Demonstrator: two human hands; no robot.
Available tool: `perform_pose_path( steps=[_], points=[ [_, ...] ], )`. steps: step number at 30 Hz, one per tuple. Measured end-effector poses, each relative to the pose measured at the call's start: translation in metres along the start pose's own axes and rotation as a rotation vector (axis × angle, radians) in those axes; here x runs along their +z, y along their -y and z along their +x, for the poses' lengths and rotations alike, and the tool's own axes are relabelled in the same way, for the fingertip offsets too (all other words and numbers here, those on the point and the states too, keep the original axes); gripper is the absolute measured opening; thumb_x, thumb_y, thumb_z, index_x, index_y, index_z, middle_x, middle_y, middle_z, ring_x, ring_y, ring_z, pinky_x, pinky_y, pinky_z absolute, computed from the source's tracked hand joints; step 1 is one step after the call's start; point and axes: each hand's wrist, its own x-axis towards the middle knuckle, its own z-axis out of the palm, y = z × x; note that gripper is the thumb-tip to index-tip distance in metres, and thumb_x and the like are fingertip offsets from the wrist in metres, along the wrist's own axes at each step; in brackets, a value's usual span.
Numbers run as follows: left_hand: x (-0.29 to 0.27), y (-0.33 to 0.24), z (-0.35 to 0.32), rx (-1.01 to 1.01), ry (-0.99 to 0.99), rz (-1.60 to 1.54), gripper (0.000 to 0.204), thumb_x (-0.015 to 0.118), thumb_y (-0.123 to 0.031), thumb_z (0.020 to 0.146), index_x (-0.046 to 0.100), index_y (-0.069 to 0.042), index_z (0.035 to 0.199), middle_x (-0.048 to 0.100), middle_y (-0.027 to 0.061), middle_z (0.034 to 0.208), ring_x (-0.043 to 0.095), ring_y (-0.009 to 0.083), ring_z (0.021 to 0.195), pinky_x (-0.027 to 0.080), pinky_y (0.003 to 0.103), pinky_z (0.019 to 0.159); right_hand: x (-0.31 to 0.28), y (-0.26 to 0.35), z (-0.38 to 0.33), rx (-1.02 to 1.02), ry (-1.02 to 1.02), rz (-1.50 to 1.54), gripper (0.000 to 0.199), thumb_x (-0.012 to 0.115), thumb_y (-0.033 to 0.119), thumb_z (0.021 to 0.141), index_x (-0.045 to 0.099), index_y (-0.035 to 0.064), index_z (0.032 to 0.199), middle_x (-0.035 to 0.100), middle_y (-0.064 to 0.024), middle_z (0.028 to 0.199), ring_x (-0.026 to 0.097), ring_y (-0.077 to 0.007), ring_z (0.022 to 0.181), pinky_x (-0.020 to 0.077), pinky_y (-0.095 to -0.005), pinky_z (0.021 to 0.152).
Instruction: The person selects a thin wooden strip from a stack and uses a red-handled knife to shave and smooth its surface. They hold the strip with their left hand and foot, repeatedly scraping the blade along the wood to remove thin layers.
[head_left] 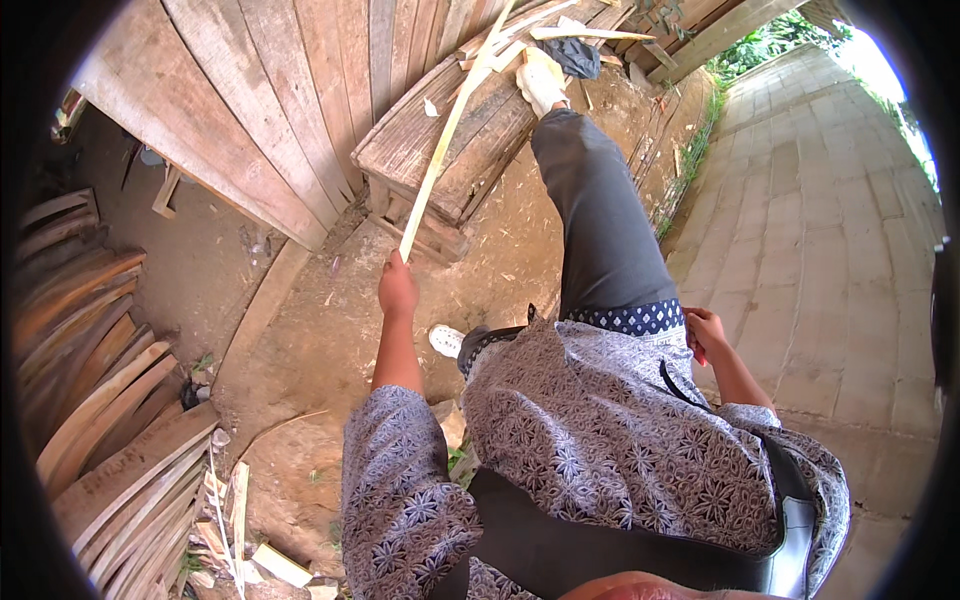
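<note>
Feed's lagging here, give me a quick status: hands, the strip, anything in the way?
Left hand gripping a long pale wood strip by its lower end. Right hand at the hip, empty. Strip's far end over the wooden bench, foot planted there.

Clad in a short-sleeved grey floral-patterned shirt [600, 440], dark grey trousers [600, 220], white shoes [540, 85], black strap [790, 520] at five o'clock.

My left hand [398, 287] sits near the middle of my view, arm stretched straight toward twelve o'clock, bare forearm emerging from a patterned sleeve, fingers curled tight in a closed fist. My right hand [706, 334] rests at about three o'clock against my hip, elbow bent, fingers loosely folded; whether it grips anything I cannot tell.
</note>
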Motion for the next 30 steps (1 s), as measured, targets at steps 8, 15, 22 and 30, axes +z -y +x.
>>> perform_pose_path(
  steps=[8, 15, 22, 30],
  points=[
    [-0.036, 0.025, 0.014, -0.046, -0.006, -0.007, 0.034, 0.051, -0.003, 0.097, 0.046, -0.010, 0.129, 0.059, 0.0235, 0.109, 0.062, 0.0457, 0.099, 0.051, 0.054, 0.079, 0.019, 0.057, 0.005, -0.132, 0.060, -0.160, 0.029, 0.054, 0.013, 0.098, 0.066, -0.0015, 0.120, 0.060, -0.0003, 0.067, 0.049, -0.0088, 0.048, 0.0396, -0.0254, 0.044],
    [-0.044, 0.063, 0.035, 0.079, -0.044, 0.016, 0.042, 0.053, -0.003, 0.095, 0.045, -0.012, 0.135, 0.060, 0.0248, 0.108, 0.061, 0.0463, 0.099, 0.051, 0.053, 0.079, 0.026, 0.082, -0.011, -0.142, 0.025, -0.220, 0.034, 0.054, 0.016, 0.097, 0.066, -0.0004, 0.124, 0.065, -0.0034, 0.071, 0.053, -0.0084, 0.049, 0.0432, -0.0254, 0.047],
    [-0.042, 0.056, 0.037, 0.072, 0.064, 0.057, 0.035, 0.054, -0.008, 0.097, 0.044, -0.012, 0.130, 0.061, 0.0267, 0.104, 0.062, 0.0472, 0.095, 0.050, 0.055, 0.077, 0.030, 0.096, -0.044, -0.071, -0.004, -0.253, 0.031, 0.057, 0.018, 0.096, 0.069, -0.0008, 0.117, 0.073, -0.0109, 0.092, 0.065, -0.0135, 0.076, 0.0522, -0.0289, 0.069],
    [-0.038, 0.036, 0.023, 0.048, 0.078, -0.005, 0.033, 0.052, -0.010, 0.098, 0.044, -0.010, 0.130, 0.062, 0.0267, 0.104, 0.063, 0.0472, 0.094, 0.050, 0.056, 0.076, 0.021, 0.062, -0.011, -0.099, 0.036, -0.213, 0.033, 0.057, 0.019, 0.096, 0.067, -0.0008, 0.121, 0.073, -0.0121, 0.093, 0.066, -0.0142, 0.075, 0.0527, -0.0294, 0.066]
  ],
)
